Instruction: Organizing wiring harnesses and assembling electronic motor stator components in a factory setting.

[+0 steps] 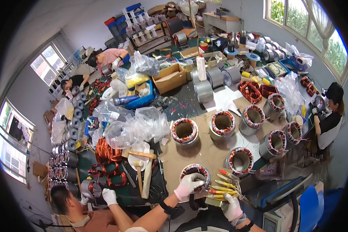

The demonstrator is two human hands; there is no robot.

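A motor stator with copper windings and white lacing stands upright at the near edge of the cardboard-covered bench. Over its right rim curl the fingers of my left hand, in a white glove, gripping the winding end. Just to the right is a fan of leads with yellow and red sleeved tips. My right hand, also gloved, is closed at the lower end of these leads; its fingertips are partly hidden among them. Other wound stators, such as one at the right and one behind, stand upright nearby.
Left of the cardboard lie a mallet, copper coils and plastic bags. A co-worker handles a stator close at my left; others work farther off. A blue chair and a metal-cased box stand at the near right.
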